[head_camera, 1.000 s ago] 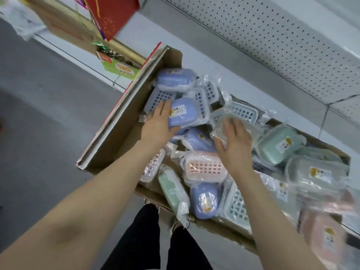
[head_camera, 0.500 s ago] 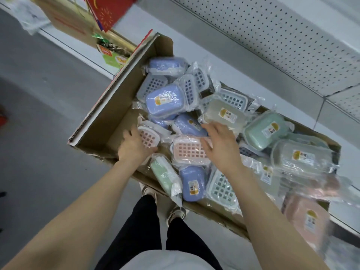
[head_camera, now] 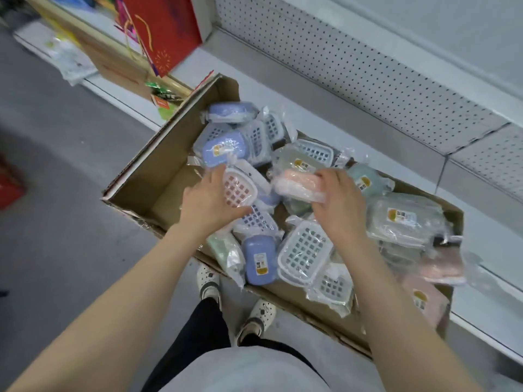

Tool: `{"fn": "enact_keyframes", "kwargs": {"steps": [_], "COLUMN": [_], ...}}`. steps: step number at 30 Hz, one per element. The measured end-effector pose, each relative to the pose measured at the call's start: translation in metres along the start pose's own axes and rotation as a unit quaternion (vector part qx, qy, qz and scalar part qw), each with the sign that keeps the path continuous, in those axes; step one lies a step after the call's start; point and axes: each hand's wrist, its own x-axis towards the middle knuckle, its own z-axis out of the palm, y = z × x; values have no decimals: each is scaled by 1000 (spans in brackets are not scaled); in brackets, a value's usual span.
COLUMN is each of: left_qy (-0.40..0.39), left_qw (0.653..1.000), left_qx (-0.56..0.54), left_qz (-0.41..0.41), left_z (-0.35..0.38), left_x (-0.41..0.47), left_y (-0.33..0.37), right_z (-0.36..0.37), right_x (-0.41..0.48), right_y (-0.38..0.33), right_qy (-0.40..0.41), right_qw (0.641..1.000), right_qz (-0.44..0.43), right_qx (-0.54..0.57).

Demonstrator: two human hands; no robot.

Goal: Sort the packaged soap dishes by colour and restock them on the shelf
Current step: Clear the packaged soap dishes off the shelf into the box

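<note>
An open cardboard box on the low shelf holds several plastic-wrapped soap dishes in blue, green, pink and clear. My left hand grips a pink soap dish with its white grid side up, lifted above the pile. My right hand holds a second pink soap dish on its edge, just right of the first. A blue dish lies behind my left hand and another blue dish stands at the box's front. Green dishes lie to the right.
The white shelf base and pegboard back panel run behind the box. A red gift bag and another carton stand at the far left. Grey floor spreads to the left; my feet are below the box.
My left hand has picked the pink grid dish out of the box's left side and raised it. My right hand has taken up the second pink dish from the middle of the pile.
</note>
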Motion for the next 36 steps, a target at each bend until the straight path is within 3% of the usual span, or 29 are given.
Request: {"fn": "enact_keyframes", "kwargs": {"steps": [5, 11, 13, 17, 24, 27, 31, 36], "left_qy": [-11, 7, 1, -102, -194, -205, -172, -74], "left_qw": [996, 982, 980, 972, 964, 961, 974, 965], "left_qx": [50, 106, 92, 57, 53, 80, -9, -49], "left_qz": [75, 155, 176, 202, 173, 167, 148, 245], "left_z": [22, 56, 62, 66, 48, 45, 36, 11], "left_x": [-7, -13, -18, -34, -28, -18, -17, -15], "left_y": [57, 88, 90, 84, 74, 71, 71, 93], "right_z": [-38, -21, -18, -21, -21, -25, -38, -62], "right_x": [-45, -112, -118, -106, -81, -82, -96, -125], "right_y": [52, 77, 80, 87, 88, 76, 63, 61], "right_qy": [71, -93, -109, -95, -204, -167, -77, 19], "right_qw": [993, 987, 986, 990, 971, 974, 975, 958], "right_qz": [52, 36, 53, 54, 117, 152, 207, 281], "right_qx": [-77, -127, -114, -88, -34, -37, -35, -56]}}
